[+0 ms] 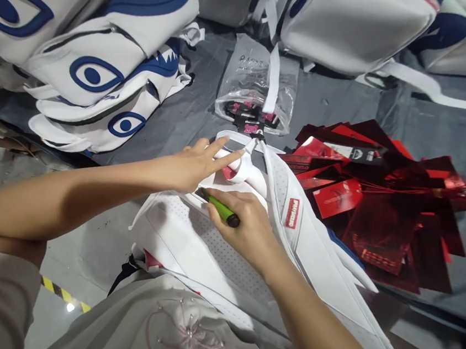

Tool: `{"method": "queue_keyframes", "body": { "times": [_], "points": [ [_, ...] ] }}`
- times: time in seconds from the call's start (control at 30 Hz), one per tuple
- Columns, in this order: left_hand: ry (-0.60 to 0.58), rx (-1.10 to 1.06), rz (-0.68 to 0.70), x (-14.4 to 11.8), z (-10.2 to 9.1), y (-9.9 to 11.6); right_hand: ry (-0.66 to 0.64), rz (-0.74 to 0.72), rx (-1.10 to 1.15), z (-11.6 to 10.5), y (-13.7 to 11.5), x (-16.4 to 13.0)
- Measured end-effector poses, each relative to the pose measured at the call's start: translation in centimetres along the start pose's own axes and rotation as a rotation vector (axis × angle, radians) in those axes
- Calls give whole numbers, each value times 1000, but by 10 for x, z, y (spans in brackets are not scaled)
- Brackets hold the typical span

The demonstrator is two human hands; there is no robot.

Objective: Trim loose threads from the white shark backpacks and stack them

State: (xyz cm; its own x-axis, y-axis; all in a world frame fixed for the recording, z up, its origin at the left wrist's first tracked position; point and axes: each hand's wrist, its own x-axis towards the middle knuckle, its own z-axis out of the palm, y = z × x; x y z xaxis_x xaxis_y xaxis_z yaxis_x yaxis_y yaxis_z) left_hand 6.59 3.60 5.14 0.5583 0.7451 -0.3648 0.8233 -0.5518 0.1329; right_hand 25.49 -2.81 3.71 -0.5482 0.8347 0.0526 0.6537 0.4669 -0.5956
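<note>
A white backpack (317,278) with dotted mesh padding and a red label lies in front of me against my body. My left hand (201,163) rests on its top by the carry handle, fingers spread and stretched out. In my right hand (245,220), closed around it, is a green pen-like tool (221,209) with a black end. Its dark tip points at the white fabric just below my left hand. Whether the tip touches the fabric I cannot tell.
White backpacks with blue eyes and teeth (97,74) are stacked at the left; more white backpacks (352,29) stand along the back. A clear plastic bag (253,65) holds black tags with pink figures. Red hang tags (339,197) with red strings lie piled at the right.
</note>
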Motion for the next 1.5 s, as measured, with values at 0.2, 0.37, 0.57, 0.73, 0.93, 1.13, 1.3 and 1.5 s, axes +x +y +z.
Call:
{"method": "queue_keyframes", "body": {
  "times": [0.2, 0.37, 0.57, 0.73, 0.93, 1.13, 1.3, 1.5],
  "points": [
    [68, 19, 26, 1, 7, -4, 7, 1, -32, 3, -6, 4],
    [77, -12, 42, 2, 9, -4, -24, 25, -64, 1, -8, 6],
    [105, -41, 41, 1, 12, -4, -36, -10, 16, 8, -7, 10],
    [110, -34, 38, 1, 13, -5, 9, 29, -125, 12, -9, 6],
    [95, -67, 38, 1, 13, -4, -41, 80, -86, 11, -13, 11],
    [86, -85, 11, -5, 6, -1, -94, 69, -24, -23, -21, 15],
    [73, -112, 9, -6, 0, 4, 420, -55, -135, -85, 34, 54],
    [121, -114, 2, 1, 8, 5, 31, -75, -592, -65, 140, 156]
  ]
}}
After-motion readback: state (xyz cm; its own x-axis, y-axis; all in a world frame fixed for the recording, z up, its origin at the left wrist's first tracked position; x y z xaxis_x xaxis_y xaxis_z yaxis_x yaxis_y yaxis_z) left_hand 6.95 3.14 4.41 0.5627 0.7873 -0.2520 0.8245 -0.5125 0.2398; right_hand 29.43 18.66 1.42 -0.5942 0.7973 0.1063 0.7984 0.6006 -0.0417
